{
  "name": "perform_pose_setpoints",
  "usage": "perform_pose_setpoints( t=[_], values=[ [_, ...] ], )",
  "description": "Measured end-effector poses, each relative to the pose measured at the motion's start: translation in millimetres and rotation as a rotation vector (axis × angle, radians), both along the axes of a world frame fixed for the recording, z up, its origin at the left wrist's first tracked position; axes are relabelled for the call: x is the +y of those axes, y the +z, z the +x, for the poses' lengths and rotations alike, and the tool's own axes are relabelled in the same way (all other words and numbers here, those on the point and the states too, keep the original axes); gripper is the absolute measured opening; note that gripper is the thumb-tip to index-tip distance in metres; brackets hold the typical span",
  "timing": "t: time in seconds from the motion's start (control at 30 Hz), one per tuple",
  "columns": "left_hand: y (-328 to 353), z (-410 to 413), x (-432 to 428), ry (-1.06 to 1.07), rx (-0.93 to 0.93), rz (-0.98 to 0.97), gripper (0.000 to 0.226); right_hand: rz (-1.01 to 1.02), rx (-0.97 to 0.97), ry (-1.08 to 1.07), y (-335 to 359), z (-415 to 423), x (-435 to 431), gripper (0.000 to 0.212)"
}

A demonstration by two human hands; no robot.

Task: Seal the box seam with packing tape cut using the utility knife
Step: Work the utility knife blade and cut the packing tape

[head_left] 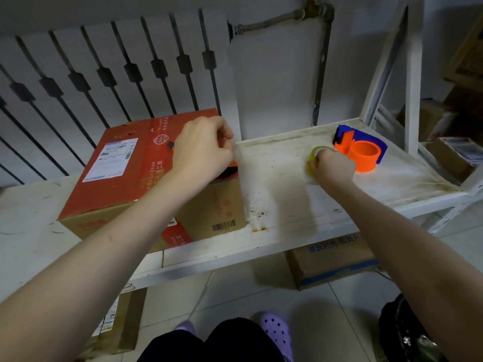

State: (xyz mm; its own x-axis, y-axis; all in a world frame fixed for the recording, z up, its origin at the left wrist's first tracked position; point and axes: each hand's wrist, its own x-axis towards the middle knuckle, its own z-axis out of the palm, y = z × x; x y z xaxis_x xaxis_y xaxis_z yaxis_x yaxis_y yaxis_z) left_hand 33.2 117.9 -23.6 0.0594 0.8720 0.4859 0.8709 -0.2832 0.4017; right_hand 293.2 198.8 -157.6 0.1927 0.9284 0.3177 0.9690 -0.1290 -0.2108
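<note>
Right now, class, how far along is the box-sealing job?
Done: nothing visibly sealed yet. In hand: the right hand grips the yellowish roll of packing tape on the white shelf; the left hand rests closed on the red-topped cardboard box, over something orange and black. Left: lay tape, cut, press down.
</note>
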Motion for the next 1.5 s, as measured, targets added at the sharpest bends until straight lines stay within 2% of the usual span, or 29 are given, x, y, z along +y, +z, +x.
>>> perform_pose_setpoints(
  t=[0.07, 0.3, 0.4, 0.47, 0.57, 0.67, 0.77, 0.87, 0.93, 1.13, 1.2, 1.3, 1.37, 1.43, 1.5],
  values=[
    [0.7, -3.3, 3.5, 0.004, 0.016, -0.008, 0.008, -0.09, -0.079, -0.058, 0.5, 0.7, 9.3, 0.036],
    [-2.3, -16.0, 6.0, 0.02, 0.023, -0.025, 0.005, -0.084, 0.029, -0.026, -3.8, -18.6, 10.7, 0.028],
    [-3.5, -21.5, 3.9, 0.03, 0.006, -0.028, 0.006, 0.067, 0.259, 0.084, 8.3, -41.6, -9.0, 0.032],
    [-3.5, -26.2, 0.5, 0.031, 0.0, -0.037, 0.006, 0.187, 0.423, 0.194, 25.5, -63.2, -23.6, 0.026],
    [-2.6, -36.9, -8.7, 0.059, -0.008, -0.051, 0.006, 0.275, 0.584, 0.334, 63.8, -95.2, -50.3, 0.03],
    [0.1, -52.3, -19.8, 0.093, -0.043, -0.054, 0.009, 0.317, 0.495, 0.42, 97.4, -122.1, -73.7, 0.033],
    [1.8, -67.7, -31.3, 0.123, -0.083, -0.048, 0.012, 0.203, 0.392, 0.557, 113.4, -149.5, -84.1, 0.036],
    [1.6, -80.6, -41.8, 0.151, -0.121, -0.054, 0.013, 0.082, 0.122, 0.569, 114.0, -171.9, -84.4, 0.047],
    [1.1, -87.4, -47.8, 0.16, -0.139, -0.067, 0.013, 0.031, -0.035, 0.531, 112.4, -182.1, -83.6, 0.045],
    [1.3, -103.2, -62.4, 0.153, -0.213, -0.128, 0.011, 0.029, -0.049, 0.445, 115.0, -197.0, -88.9, 0.036],
    [3.6, -104.9, -66.8, 0.128, -0.304, -0.167, 0.01, 0.05, 0.127, 0.428, 116.4, -198.0, -97.6, 0.037],
    [10.0, -100.5, -74.2, 0.04, -0.648, -0.297, 0.014, -0.072, 0.792, 0.516, 126.4, -202.1, -119.2, 0.033],
    [15.2, -94.5, -80.0, -0.009, -0.858, -0.38, 0.022, -0.167, 1.117, 0.565, 134.0, -207.7, -138.3, 0.03],
    [18.9, -89.8, -85.0, -0.064, -1.01, -0.407, 0.029, -0.238, 1.255, 0.614, 137.4, -212.5, -155.7, 0.034],
    [20.1, -88.7, -89.6, -0.086, -1.067, -0.367, 0.03, -0.293, 1.354, 0.648, 137.9, -214.9, -168.2, 0.037]
  ],
)
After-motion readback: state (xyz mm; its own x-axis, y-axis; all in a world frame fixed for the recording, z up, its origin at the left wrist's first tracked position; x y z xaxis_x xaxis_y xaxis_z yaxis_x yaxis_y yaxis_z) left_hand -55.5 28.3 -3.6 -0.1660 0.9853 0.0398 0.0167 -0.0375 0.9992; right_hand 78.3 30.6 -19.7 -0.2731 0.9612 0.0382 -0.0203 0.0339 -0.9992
